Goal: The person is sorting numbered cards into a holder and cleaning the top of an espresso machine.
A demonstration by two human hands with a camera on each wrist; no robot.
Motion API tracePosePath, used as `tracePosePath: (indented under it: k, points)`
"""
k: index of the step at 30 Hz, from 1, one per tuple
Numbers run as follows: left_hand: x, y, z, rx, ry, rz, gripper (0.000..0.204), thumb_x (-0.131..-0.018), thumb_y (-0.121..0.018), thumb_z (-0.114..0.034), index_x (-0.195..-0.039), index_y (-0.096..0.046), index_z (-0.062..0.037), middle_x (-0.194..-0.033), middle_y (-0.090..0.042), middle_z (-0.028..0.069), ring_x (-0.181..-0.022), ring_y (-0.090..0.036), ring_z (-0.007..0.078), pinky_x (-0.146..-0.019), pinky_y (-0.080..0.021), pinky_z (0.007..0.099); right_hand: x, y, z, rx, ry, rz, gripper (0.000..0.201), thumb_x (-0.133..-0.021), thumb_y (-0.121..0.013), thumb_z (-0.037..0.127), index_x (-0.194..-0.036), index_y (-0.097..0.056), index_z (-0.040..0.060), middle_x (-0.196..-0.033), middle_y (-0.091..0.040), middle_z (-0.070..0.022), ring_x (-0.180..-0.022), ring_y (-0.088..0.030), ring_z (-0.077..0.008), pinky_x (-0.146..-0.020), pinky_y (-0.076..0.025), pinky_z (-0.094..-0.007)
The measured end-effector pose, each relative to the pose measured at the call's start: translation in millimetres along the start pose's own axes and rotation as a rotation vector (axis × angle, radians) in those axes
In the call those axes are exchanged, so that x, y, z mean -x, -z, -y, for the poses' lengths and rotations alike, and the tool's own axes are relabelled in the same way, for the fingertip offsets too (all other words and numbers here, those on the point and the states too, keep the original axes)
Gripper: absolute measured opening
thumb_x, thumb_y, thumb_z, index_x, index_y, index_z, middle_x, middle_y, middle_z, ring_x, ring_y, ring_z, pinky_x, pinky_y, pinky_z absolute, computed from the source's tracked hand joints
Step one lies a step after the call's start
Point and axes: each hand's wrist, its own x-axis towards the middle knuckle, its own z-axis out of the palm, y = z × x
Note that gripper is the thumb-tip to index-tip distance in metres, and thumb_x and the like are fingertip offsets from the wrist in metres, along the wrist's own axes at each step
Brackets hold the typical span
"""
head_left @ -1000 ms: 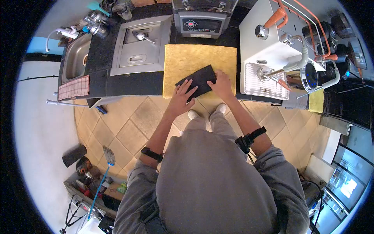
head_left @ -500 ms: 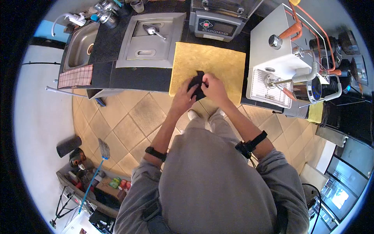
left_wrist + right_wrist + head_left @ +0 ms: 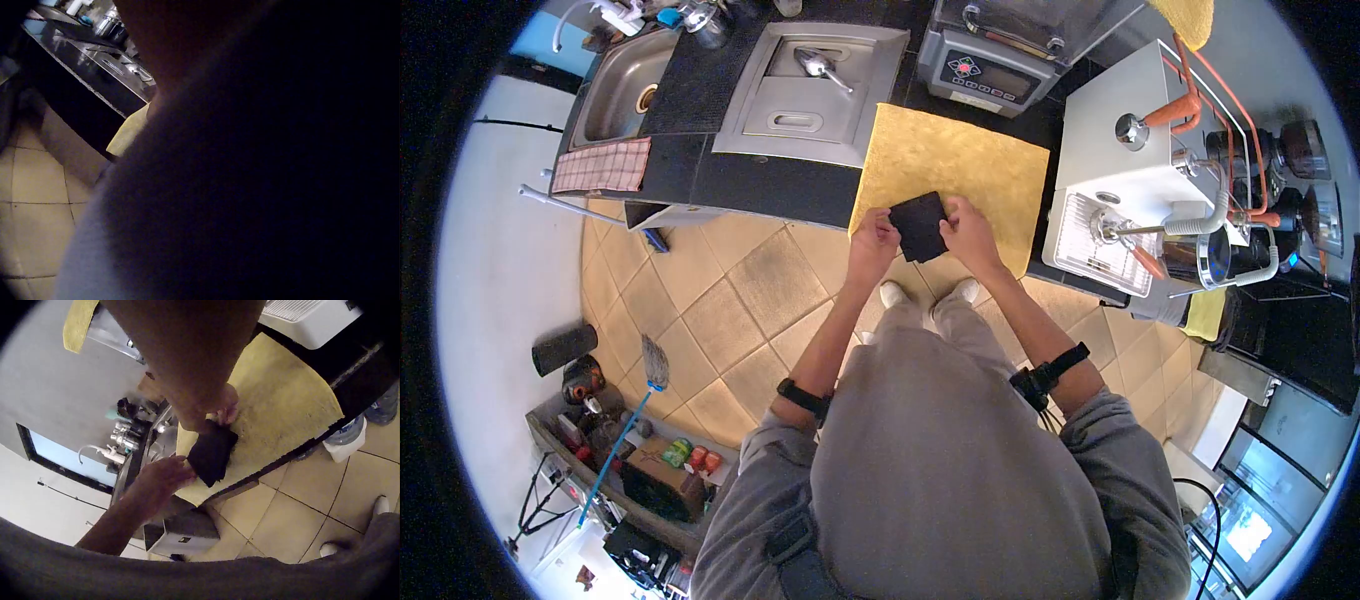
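A black cloth (image 3: 918, 228), folded into a small square, is at the front part of a yellow cloth (image 3: 970, 150) spread on the counter. At its left edge my left hand (image 3: 874, 242) pinches it between curled fingers and thumb. My right hand (image 3: 971, 238) pinches the right edge. In the right wrist view the black cloth (image 3: 214, 453) shows between the left hand (image 3: 164, 477) and right hand (image 3: 206, 411). The left wrist view is mostly dark; only a corner of the yellow cloth (image 3: 130, 130) shows there, with the hand's work hidden.
Left of the yellow cloth is a steel lid panel (image 3: 805, 121) with a metal scoop (image 3: 824, 68) on it. A machine with a button panel (image 3: 985, 75) stands behind. To the right is a white espresso machine (image 3: 1100, 150); a checked cloth (image 3: 603, 164) lies by the sink (image 3: 615, 105).
The black cloth was a wider folded piece under spread fingers, then bunched between both hands; now it is a smaller, flat square. Both hands have gone from spread fingers to pinching its sides.
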Motion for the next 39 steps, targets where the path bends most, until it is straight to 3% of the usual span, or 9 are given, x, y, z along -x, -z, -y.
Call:
tracePosePath:
  k: [9,15,21,23,25,29,31,33,39]
  points:
    - [3.4,0.5,13.9,0.277,0.18,-0.033,0.043,-0.088,-0.067,-0.014,-0.125,-0.049,-0.0009,-0.092,-0.067,0.0124,-0.083,-0.066,0.0199,-0.074,-0.054,0.0334,-6.3,-15.1,30.4,-0.175,-0.035,0.076,0.026,-0.081,-0.07,0.015,-0.1,-0.059,0.0014,-0.085,-0.067,-0.0187,-0.079,-0.067,-0.0328,-0.072,-0.053,-0.0413]
    - [1.1,53.5,-14.0,0.712,0.58,-0.172,0.049,-0.091,-0.069,-0.023,-0.13,-0.048,-0.0015,-0.105,-0.063,0.0112,-0.095,-0.061,0.017,-0.082,-0.05,0.0308,-24.7,-48.8,84.7,-0.585,0.064,0.163,0.032,-0.087,-0.068,0.022,-0.107,-0.056,0.0009,-0.095,-0.068,-0.021,-0.087,-0.068,-0.0346,-0.079,-0.054,-0.0406]
    - [-35.9,101.8,28.7,0.44,0.281,-0.262,0.056,-0.085,-0.075,-0.019,-0.131,-0.048,-0.0021,-0.108,-0.061,0.0105,-0.094,-0.058,0.0174,-0.084,-0.048,0.0304,-24.5,-45.9,96.2,-0.369,-0.026,0.205,0.05,-0.091,-0.066,0.028,-0.126,-0.049,-0.0042,-0.102,-0.068,-0.0201,-0.094,-0.069,-0.0291,-0.084,-0.054,-0.0357]
    - [-60.3,110.7,79.9,-0.097,0.129,-0.133,0.068,-0.077,-0.079,-0.014,-0.135,-0.045,-0.0052,-0.11,-0.06,0.0137,-0.096,-0.059,0.0251,-0.087,-0.048,0.034,-16.9,-36.5,76.6,-0.282,-0.071,0.237,0.051,-0.09,-0.065,0.027,-0.128,-0.049,-0.0025,-0.112,-0.063,-0.0228,-0.103,-0.065,-0.0323,-0.089,-0.052,-0.0387]
    - [-67.2,108.5,65.3,-0.343,0.056,-0.187,0.071,-0.075,-0.079,-0.012,-0.136,-0.044,-0.0072,-0.112,-0.058,0.0159,-0.101,-0.058,0.0294,-0.089,-0.046,0.0376,-5.3,-23.9,48.2,-0.076,0.115,0.115,0.047,-0.085,-0.064,0.016,-0.127,-0.051,-0.0011,-0.121,-0.057,-0.0244,-0.112,-0.058,-0.0351,-0.096,-0.047,-0.0422]
    - [-69.6,90.3,0.5,-0.869,-0.072,-0.337,0.077,-0.07,-0.077,-0.01,-0.139,-0.043,-0.0119,-0.121,-0.052,0.0209,-0.117,-0.049,0.0371,-0.096,-0.041,0.0477,-9.1,7.3,-16.2,0.056,0.049,-0.039,0.047,-0.079,-0.062,0.006,-0.125,-0.053,0.0007,-0.126,-0.054,-0.023,-0.119,-0.051,-0.0382,-0.101,-0.042,-0.0455]
    - [-86.0,74.7,-15.1,-0.787,-0.09,-0.221,0.068,-0.075,-0.072,-0.009,-0.138,-0.045,-0.012,-0.128,-0.049,0.021,-0.123,-0.044,0.0346,-0.099,-0.038,0.0483,-19.3,25.7,-42.9,0.283,0.153,-0.26,0.047,-0.077,-0.058,-0.001,-0.124,-0.053,0.0022,-0.127,-0.054,-0.0227,-0.121,-0.049,-0.0395,-0.102,-0.042,-0.0465]
    - [-107.2,55.0,-19.0,-0.663,-0.392,0.016,0.059,-0.079,-0.067,-0.006,-0.135,-0.049,-0.0126,-0.133,-0.048,0.0179,-0.126,-0.043,0.0341,-0.099,-0.039,0.0479,-32.3,49.2,-54.1,0.338,0.114,-0.244,0.048,-0.077,-0.057,-0.002,-0.125,-0.052,0.0021,-0.129,-0.052,-0.0231,-0.123,-0.048,-0.0396,-0.102,-0.042,-0.046]
    - [-176.8,5.0,-13.2,-0.83,-0.508,0.144,0.052,-0.084,-0.063,-0.01,-0.135,-0.052,-0.0134,-0.131,-0.052,0.0125,-0.125,-0.045,0.0315,-0.099,-0.039,0.0464,-79.3,73.9,-85.7,0.652,0.033,-0.181,0.05,-0.084,-0.055,0.005,-0.133,-0.046,0.003,-0.14,-0.045,-0.0227,-0.132,-0.042,-0.039,-0.108,-0.039,-0.0464]
